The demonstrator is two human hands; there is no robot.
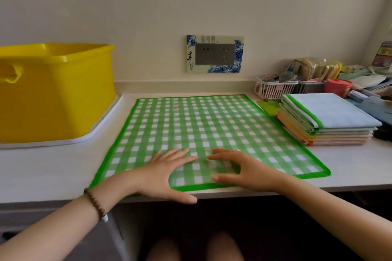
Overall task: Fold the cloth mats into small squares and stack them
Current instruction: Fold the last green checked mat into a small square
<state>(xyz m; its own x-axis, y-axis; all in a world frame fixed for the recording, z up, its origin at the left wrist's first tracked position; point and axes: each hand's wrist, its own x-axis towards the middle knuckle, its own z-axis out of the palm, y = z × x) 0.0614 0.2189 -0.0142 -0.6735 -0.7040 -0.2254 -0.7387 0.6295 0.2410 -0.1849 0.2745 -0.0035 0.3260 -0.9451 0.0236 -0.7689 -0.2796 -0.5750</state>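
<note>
A green-and-white checked cloth mat [201, 125] with a green border lies spread flat on the white counter [42, 171]. My left hand [167, 171] rests flat on its near edge with fingers straight and spread, the thumb over the counter's front. My right hand [239, 167] hovers or touches the mat beside it, fingers spread and slightly arched. Neither hand holds anything. At the right stands a stack of folded mats [326, 121], the top one pale blue with a green edge.
A big yellow plastic tub [57, 91] on a white tray fills the left of the counter. Small baskets [273, 89] with clutter and a red lidded jar [338, 87] sit behind the stack. A wall socket [215, 54] is above the mat.
</note>
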